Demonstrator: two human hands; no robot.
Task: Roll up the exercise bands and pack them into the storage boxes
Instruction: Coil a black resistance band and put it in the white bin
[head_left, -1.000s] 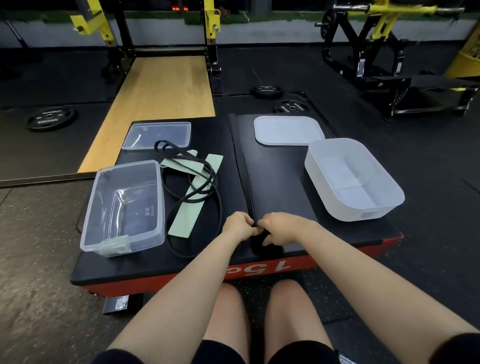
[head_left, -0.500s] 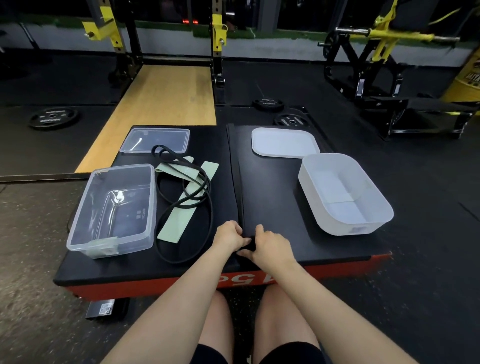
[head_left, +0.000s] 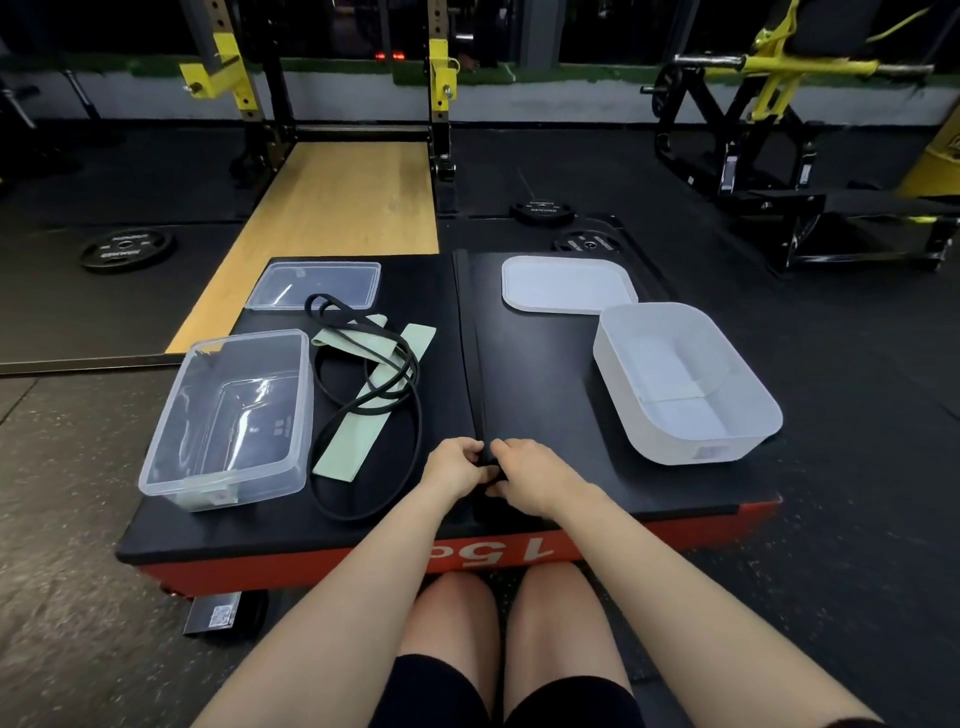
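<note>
Black band (head_left: 475, 353): lay flat on counter (head_left: 545, 374), long axis running straight away from fingers.
Left hand (head_left: 453, 464), right hand (head_left: 524, 467): both pinched shut on near end, equally close.
Likely roll: away, toward far edge.

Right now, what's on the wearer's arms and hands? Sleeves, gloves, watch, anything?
Nothing visible. The left hand and right hand are bare: no gloves, rings or tape that I can see. Both forearms are uncovered up to the frame edge, with no sleeves, watch or wristbands. The only clothing in view is black shorts on the thighs.
</note>
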